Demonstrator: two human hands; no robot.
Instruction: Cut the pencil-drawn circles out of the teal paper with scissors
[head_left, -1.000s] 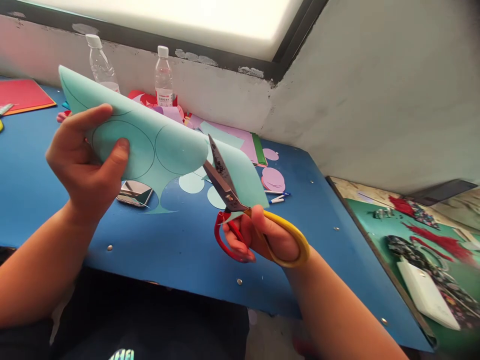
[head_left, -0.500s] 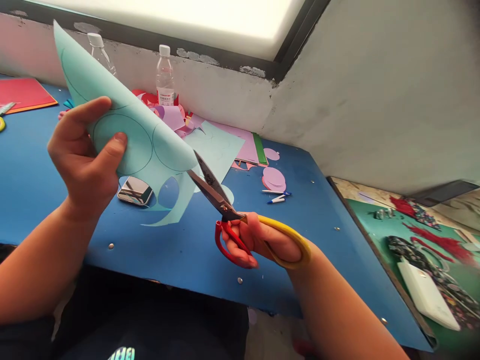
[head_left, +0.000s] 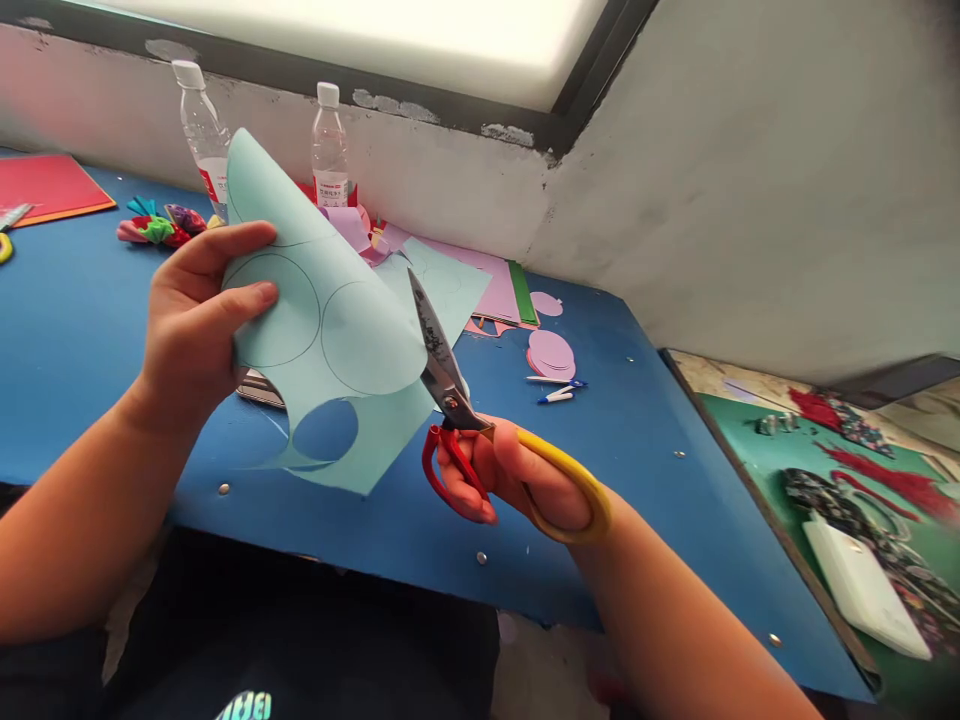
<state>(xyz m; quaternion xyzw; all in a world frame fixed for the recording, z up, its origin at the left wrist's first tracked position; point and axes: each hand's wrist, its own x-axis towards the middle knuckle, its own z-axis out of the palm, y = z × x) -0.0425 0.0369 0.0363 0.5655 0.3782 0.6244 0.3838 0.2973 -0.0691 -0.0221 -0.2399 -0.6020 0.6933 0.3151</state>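
My left hand (head_left: pixel 202 310) pinches a light blue-green sheet of paper (head_left: pixel 367 340) at its left side, thumb in front. Circles are drawn on the sheet, its upper part curls back, and a round hole shows low down. Through the handles of a pair of scissors (head_left: pixel 450 400), one red and one yellow, go the fingers of my right hand (head_left: pixel 502 475). The blades are parted at the sheet's right edge, one standing in front of the far paper. Behind the sheet, a dark-and-silver object (head_left: pixel 260 388) is mostly hidden.
Two clear bottles (head_left: pixel 330 150) stand by the wall. Paper sheets (head_left: pixel 454 285), lilac paper circles (head_left: pixel 552 352) and pens (head_left: pixel 556 390) lie on the blue table (head_left: pixel 360 545). Fabric scrunchies (head_left: pixel 161 228) and a red folder (head_left: pixel 52 190) are at left. A white power bank (head_left: pixel 866 585) lies on the green surface at right.
My left hand has moved right with the paper, and the sheet has turned and come lower. The scissors have stayed in nearly the same place, their blades now more upright.
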